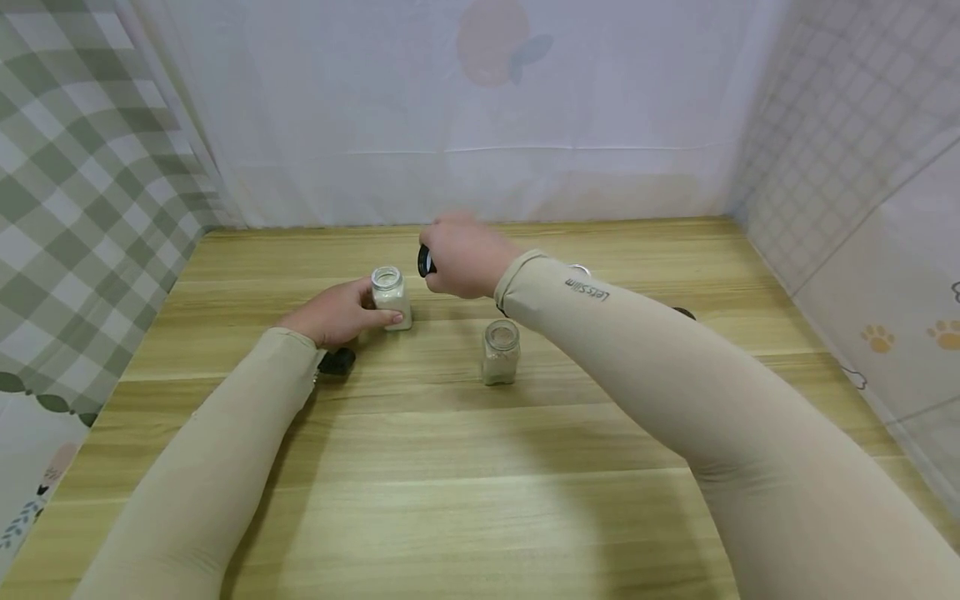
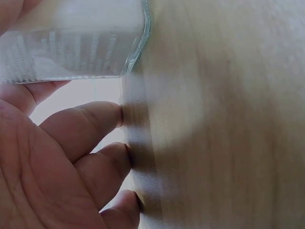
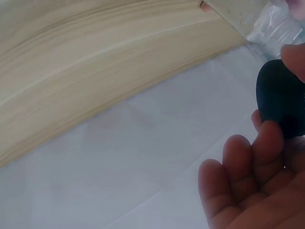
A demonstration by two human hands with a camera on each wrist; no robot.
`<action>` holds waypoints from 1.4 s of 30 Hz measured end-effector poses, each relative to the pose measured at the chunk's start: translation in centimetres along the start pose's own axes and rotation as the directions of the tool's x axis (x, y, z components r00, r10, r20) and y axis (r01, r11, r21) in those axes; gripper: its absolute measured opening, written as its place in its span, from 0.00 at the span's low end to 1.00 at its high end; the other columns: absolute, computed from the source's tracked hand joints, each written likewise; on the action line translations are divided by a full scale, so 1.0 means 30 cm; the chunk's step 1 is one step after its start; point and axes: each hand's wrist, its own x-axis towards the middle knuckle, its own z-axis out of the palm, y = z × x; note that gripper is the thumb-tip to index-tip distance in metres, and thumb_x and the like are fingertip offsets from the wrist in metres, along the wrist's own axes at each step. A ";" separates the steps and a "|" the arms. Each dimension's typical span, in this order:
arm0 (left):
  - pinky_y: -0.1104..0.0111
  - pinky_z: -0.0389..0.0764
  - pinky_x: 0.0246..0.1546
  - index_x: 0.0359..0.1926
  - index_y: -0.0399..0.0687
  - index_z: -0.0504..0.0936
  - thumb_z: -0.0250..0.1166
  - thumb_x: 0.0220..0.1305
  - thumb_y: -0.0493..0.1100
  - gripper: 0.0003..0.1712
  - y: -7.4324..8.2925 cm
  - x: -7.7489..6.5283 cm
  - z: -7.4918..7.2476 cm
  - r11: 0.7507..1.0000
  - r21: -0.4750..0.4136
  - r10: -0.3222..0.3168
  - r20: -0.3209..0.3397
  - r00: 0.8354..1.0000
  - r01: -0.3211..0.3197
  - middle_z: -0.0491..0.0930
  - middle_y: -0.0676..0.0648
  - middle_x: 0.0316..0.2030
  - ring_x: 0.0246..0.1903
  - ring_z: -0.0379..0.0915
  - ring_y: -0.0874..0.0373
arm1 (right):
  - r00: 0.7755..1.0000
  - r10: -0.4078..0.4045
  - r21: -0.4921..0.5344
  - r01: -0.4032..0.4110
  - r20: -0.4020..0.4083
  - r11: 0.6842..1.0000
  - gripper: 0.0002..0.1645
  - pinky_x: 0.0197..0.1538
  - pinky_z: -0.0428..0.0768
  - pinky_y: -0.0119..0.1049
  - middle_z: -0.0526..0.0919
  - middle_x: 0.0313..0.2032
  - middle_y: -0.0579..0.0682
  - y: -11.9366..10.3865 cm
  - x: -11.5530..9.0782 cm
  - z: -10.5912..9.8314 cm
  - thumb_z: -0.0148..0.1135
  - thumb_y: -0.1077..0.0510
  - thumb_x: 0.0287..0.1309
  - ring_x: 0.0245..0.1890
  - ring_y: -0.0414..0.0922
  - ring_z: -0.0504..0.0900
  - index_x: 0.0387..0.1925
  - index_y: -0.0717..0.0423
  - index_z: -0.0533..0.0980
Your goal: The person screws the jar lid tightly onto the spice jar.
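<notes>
My left hand (image 1: pixel 337 312) grips a small square glass jar (image 1: pixel 392 304) between thumb and fingers, and its mouth is uncovered. Something pale fills much of this jar, and faint printed lettering shows on its side (image 2: pixel 71 55) in the left wrist view. Just right of the jar, my right hand (image 1: pixel 472 257) pinches a round black lid (image 1: pixel 426 261), turned on its side above the tabletop. The right wrist view has the lid (image 3: pixel 276 98) between thumb and fingertips, close to the jar's clear neck (image 3: pixel 283 33).
A second uncovered glass jar (image 1: pixel 500 354) with pale contents stands mid-table, below my right wrist. A black object (image 1: pixel 337 362) lies beside my left wrist. Beyond my right forearm, a clear round rim (image 1: pixel 580 269) and a dark round edge (image 1: pixel 684 313) peek out, mostly hidden. Curtains border the wooden table (image 1: pixel 465 483).
</notes>
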 end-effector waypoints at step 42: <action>0.48 0.73 0.67 0.73 0.59 0.71 0.68 0.70 0.66 0.38 0.002 0.000 0.010 0.998 -0.044 0.043 -0.001 0.999 -0.043 0.81 0.45 0.63 0.63 0.75 0.48 | 0.991 -0.055 -0.184 0.077 0.122 0.980 0.11 0.67 0.74 0.45 0.85 0.44 0.48 -0.075 0.077 -0.007 0.60 0.55 0.72 0.54 0.49 0.79 0.49 0.55 0.80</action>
